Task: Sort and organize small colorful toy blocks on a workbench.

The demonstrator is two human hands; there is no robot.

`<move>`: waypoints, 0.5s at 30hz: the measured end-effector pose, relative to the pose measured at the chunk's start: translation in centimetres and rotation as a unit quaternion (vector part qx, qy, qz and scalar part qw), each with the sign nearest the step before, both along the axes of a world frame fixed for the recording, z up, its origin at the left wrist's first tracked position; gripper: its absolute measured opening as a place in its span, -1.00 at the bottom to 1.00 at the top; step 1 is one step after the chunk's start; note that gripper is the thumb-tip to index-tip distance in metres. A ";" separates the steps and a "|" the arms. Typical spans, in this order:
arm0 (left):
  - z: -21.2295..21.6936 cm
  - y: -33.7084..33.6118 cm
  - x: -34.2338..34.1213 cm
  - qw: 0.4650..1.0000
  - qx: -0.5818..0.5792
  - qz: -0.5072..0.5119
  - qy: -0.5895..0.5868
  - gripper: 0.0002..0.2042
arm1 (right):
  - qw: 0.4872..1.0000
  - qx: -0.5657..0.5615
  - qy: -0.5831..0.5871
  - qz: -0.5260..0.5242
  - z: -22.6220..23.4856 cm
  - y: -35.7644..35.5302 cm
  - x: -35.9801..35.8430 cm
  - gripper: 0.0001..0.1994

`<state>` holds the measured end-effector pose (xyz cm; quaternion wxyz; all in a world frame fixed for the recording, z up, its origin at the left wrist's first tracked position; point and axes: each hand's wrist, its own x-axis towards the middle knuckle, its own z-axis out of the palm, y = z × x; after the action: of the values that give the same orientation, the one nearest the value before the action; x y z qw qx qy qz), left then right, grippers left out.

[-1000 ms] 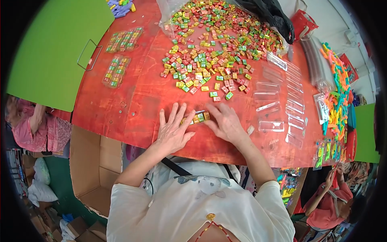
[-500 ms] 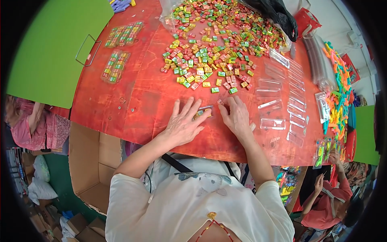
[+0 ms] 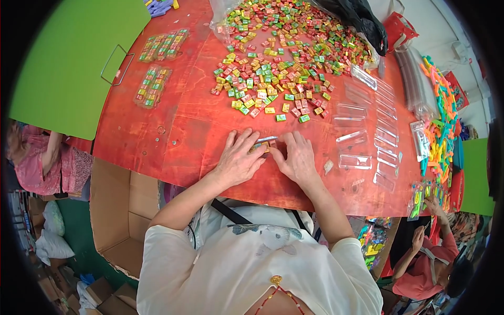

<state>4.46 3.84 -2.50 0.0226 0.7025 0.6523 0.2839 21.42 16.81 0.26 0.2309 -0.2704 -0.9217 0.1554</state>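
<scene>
the left hand lies with its fingers over a short row of small wrapped blocks, and the right hand has its thumb and fingers bent at the row's right end. both seem to touch it, but i cannot tell whether either pinches it or only presses it against the red table. the row sits between the two hands, with a thin glinting strip along its far side.

just beyond the grip are the loose blocks, yellow, green and red, thickening into a big heap farther out. left of the grip and farther off, filled clear trays lie in two groups. to the right, clear trays lie with nothing in them. by my judgement a small share is done and most is left.

the fingers hide most of the row, so its count and whether a tray lies under it are unclear. the heap's far edge is partly covered by a black bag and cut off above.
</scene>
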 end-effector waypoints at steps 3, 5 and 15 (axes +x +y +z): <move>0.4 0.1 -0.4 1.000 0.000 0.001 0.009 -0.58 | 1.000 0.009 0.016 0.025 -0.4 0.2 -0.4 -0.87; 1.1 -0.2 -0.8 1.000 0.002 0.006 0.030 -0.54 | 0.998 0.049 0.008 0.043 -0.5 0.0 -1.1 -0.90; 1.8 -1.0 -3.0 0.997 0.048 0.049 0.046 -0.58 | 0.973 -0.196 0.116 0.034 -1.1 0.7 1.6 -0.91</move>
<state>1.43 2.85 -0.71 -0.0552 0.6820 0.6720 0.2833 23.00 17.53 -0.88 0.2734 -0.2586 -0.8488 0.3713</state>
